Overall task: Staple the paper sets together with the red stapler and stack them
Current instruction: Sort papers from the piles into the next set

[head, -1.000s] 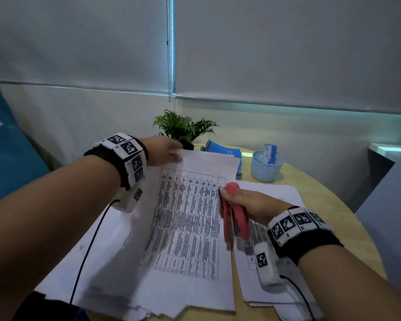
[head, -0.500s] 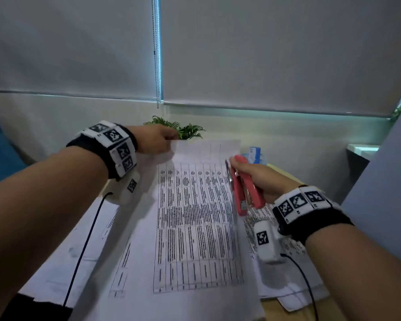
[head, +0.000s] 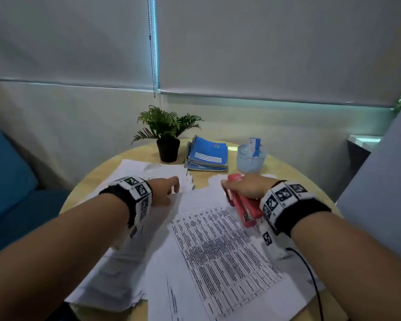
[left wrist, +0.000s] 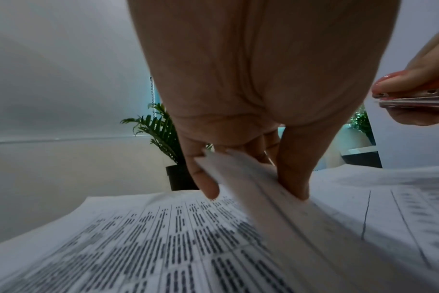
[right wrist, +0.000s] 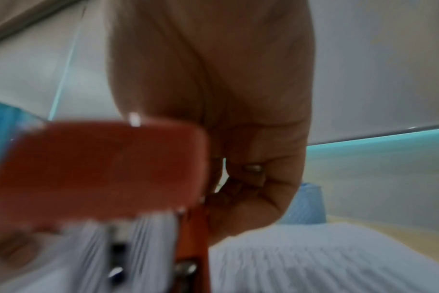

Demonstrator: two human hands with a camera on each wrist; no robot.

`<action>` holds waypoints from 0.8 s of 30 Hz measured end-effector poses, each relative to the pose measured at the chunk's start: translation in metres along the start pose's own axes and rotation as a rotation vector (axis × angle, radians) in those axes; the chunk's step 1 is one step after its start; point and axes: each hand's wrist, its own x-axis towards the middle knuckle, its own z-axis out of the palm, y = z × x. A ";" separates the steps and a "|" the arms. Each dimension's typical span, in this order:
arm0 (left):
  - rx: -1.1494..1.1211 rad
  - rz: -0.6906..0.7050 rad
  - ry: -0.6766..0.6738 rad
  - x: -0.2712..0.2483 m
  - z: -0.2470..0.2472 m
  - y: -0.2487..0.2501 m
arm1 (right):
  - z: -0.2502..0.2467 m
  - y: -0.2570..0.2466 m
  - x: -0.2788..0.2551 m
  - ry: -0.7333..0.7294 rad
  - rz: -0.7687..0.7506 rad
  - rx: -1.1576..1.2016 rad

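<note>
A paper set [head: 218, 249] printed with a dense table lies across the round wooden table [head: 292, 179]. My left hand [head: 171, 188] pinches its far left corner; the left wrist view shows the sheets' edge [left wrist: 241, 176] between thumb and fingers, lifted off a printed sheet [left wrist: 138, 247] below. My right hand [head: 232, 188] grips the red stapler [head: 248, 212] at the set's far right corner, nose pointing left. The right wrist view is blurred: the red stapler [right wrist: 100, 168] fills the left, with fingers [right wrist: 253, 190] curled round it.
A spread pile of more papers [head: 116, 286] lies under my left forearm and reaches the far left [head: 137, 167]. Behind stand a potted plant [head: 167, 140], a stack of blue notebooks [head: 207, 156] and a blue mesh cup [head: 250, 161]. A blue seat [head: 7, 181] is left.
The paper set, held up off the table half a second ago, now lies lower and flatter. Both hands came down with it. The stapler stays in my right hand.
</note>
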 end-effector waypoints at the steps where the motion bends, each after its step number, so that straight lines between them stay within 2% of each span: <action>1: -0.008 0.003 0.016 0.001 0.003 -0.001 | 0.008 -0.004 0.000 -0.040 0.012 -0.064; 5: -0.005 0.042 0.093 0.005 0.006 -0.005 | 0.042 -0.029 -0.004 -0.222 -0.043 -0.228; 9: 0.130 0.060 0.039 0.003 0.005 -0.010 | 0.063 -0.056 0.000 -0.164 -0.125 -0.392; 13: 0.024 0.067 -0.062 -0.006 0.013 -0.021 | 0.076 -0.068 0.016 -0.136 -0.125 -0.365; 17: -0.027 0.081 -0.019 -0.010 0.017 -0.025 | 0.080 -0.068 0.012 -0.152 -0.138 -0.425; 24: 0.012 0.096 -0.031 -0.007 0.021 -0.030 | 0.096 -0.078 0.008 -0.184 -0.178 -0.561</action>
